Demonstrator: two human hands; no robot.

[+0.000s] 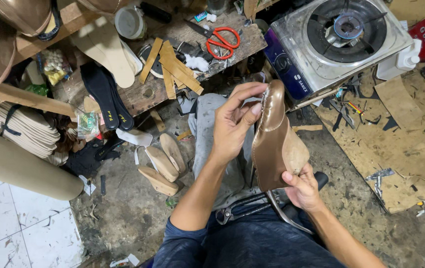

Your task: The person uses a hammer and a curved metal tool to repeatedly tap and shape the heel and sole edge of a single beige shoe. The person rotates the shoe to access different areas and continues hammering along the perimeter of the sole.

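While the stove (344,42) occupies the upper right, the shoe upper (275,141) stands at frame centre: left hand (234,124) curled, fingertips pinching its toe; right hand (301,187) closed on its lower edge. Scissors (220,38) lie top centre.

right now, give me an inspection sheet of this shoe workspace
surface: worn wooden bench, littered concrete floor
job's things: glossy brown leather shoe upper on its last
clutter: orange-handled scissors, tan card strips, black insoles, three wooden heels
hands: left hand pinches the toe; right hand grips the heel end
cables: nothing seen
surroundings: single-burner gas stove, white floor tiles
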